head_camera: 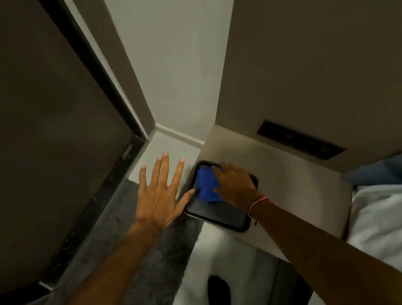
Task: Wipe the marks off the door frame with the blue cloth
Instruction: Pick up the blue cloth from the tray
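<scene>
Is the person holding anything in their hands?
The right hand grips the blue cloth at its right side, over a black tray. The left hand is open, holding nothing.

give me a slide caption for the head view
Right hand on blue cloth in black tray; left hand spread open.

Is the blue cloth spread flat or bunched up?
Bunched up: the blue cloth sits as a crumpled lump in the dark tray, under the right hand.

Showing vivid blue on the cloth (207,185), glossy black on the tray (218,215), pale beige on the counter (290,182). Showing black on the door frame (102,71), speckled dark grey on the floor (140,260), pink on the wrist thread (259,201).
</scene>
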A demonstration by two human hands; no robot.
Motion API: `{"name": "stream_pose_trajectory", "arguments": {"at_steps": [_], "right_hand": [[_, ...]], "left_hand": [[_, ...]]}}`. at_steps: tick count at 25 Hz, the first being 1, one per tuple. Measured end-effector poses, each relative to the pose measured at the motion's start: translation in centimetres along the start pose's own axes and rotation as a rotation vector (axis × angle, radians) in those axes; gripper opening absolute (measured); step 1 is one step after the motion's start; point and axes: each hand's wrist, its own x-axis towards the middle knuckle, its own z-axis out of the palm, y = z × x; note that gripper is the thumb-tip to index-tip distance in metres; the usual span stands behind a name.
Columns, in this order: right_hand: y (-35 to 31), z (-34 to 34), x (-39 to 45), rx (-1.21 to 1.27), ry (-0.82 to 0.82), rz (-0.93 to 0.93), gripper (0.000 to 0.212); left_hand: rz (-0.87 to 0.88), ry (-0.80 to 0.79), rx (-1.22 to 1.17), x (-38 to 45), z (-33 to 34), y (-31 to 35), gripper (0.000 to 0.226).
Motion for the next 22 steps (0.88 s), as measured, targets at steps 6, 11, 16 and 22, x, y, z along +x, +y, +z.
{"name": "stream_pose_trajectory", "arguments": {"at_steps": [6, 11, 16, 22], "right_hand": [[1.1, 9.2, 6.1, -0.025, -0.032, 0.036, 0.071], [-0.5, 10.6, 5.6, -0.051, 0.026, 0.033, 0.040], [-1.4, 6.1, 1.2, 0.011, 0.099, 0.057, 0.045], [-8.9, -10.2, -3.2, 0.011, 0.420, -0.054, 0.035]], "left_hand": [[-0.017, -0.043, 0.044, -0.4, 11.9, -1.2, 0.084], [-0.067, -0.052, 0.040, -0.1, 11.6, -1.9, 0.085], [-0.089, 0.095, 0.054, -1.1, 4.3, -3.4, 0.082], [-0.213, 0.404, 0.191, -4.6, -13.9, -9.9, 0.079]]}}
